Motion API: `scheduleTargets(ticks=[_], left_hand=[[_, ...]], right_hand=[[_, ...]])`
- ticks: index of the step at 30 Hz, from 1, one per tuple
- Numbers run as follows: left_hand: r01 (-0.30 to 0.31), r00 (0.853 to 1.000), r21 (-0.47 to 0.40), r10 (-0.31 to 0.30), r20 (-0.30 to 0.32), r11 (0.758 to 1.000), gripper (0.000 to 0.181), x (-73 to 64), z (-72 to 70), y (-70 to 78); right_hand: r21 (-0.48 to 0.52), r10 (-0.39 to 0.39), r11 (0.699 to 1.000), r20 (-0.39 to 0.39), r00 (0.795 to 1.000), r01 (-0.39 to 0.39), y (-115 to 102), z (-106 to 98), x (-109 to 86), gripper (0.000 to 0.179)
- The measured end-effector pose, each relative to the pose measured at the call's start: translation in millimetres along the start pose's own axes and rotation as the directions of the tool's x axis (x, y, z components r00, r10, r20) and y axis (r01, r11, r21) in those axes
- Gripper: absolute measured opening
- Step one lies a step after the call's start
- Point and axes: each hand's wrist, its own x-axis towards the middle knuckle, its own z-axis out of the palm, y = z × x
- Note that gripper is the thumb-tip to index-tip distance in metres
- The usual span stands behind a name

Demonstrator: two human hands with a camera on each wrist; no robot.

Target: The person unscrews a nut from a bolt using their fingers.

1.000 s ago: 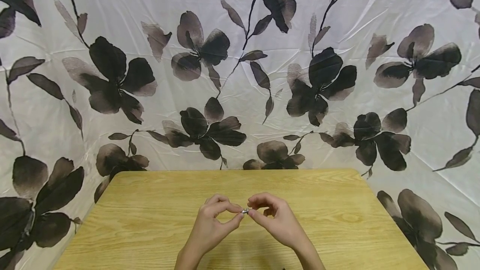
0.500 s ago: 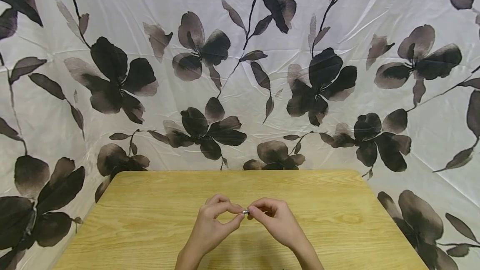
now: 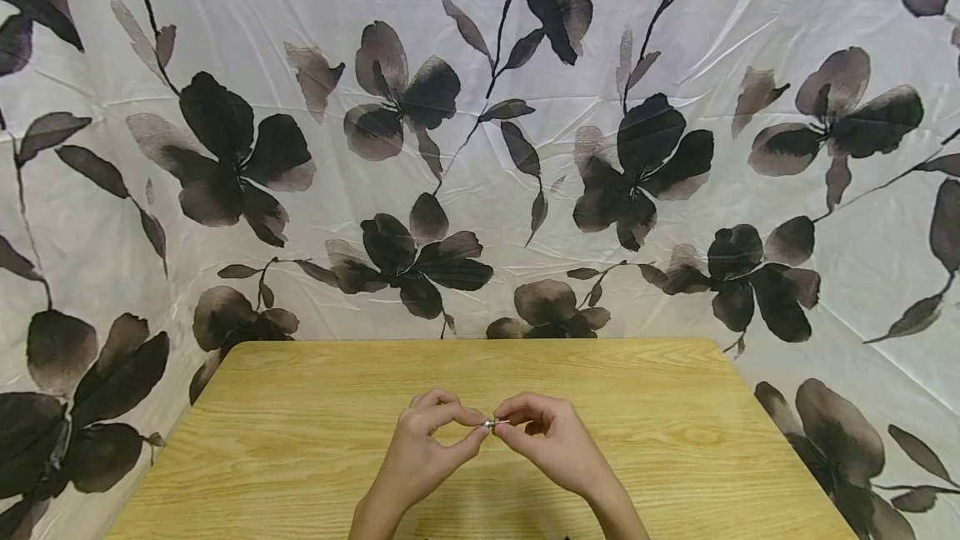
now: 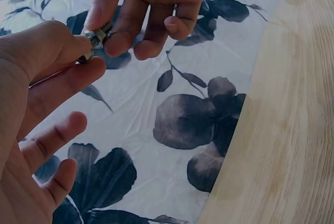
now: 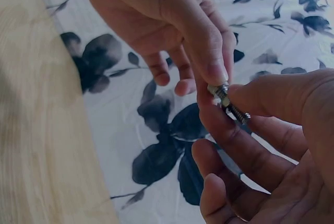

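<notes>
A small metal bolt [image 5: 241, 115] with a nut [image 5: 225, 101] on its threads is held level between both hands, above the table. My left hand [image 3: 423, 444] pinches the head end of the bolt between thumb and index finger, its other fingers loosely bent. From the other side, my right hand [image 3: 553, 444] has its thumb and index finger on the nut. The threaded end sticks out between the right fingers in the right wrist view. In the left wrist view the bolt [image 4: 97, 37] is partly covered by fingertips of both hands.
Beneath the hands lies a light wood-grain table [image 3: 315, 390] with rounded far corners. A white cloth [image 3: 517, 215] printed with dark flowers hangs behind the table and along both its sides.
The right thumb and fingers rolled forward over the nut half a second ago and have now shifted back, showing more of the bolt. The left hand stays in place.
</notes>
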Motion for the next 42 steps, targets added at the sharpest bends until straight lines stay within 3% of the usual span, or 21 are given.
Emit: scheduleTargets(ticks=[7, 11, 17, 30, 42], left_hand=[[0.025, 1.0, 0.001, -0.025, -0.005, 1.0, 0.026, 0.0, -0.5, -1.1], [0.034, 0.999, 0.007, -0.034, -0.014, 0.999, 0.025, 0.0, -0.9, -0.6], [-0.016, 1.0, -0.005, 0.016, -0.027, 1.0, 0.025, 1.0, -0.6, 0.0], [-0.026, 1.0, -0.009, 0.026, -0.011, 1.0, 0.024, 1.4, -1.5, -0.8], [-0.014, 1.0, -0.005, 0.014, -0.018, 1.0, 0.025, 1.4, -0.8, -0.4]], right_hand=[[-0.003, -0.048, 0.999, -0.002, 0.999, 0.048, 2.0, 1.4, -0.7, 0.012], [0.016, -0.037, 0.999, -0.025, 0.999, 0.037, 2.4, 1.5, -0.7, 0.025], [0.037, 0.023, 0.999, -0.035, 0.999, -0.022, -0.9, -0.1, -0.2, 0.041], [0.006, 0.083, 0.997, 0.02, 0.996, -0.083, 2.6, 0.5, 0.5, 0.026], [0.069, 0.023, 0.997, 0.055, 0.998, -0.027, 1.8, 0.5, 0.8, 0.022]])
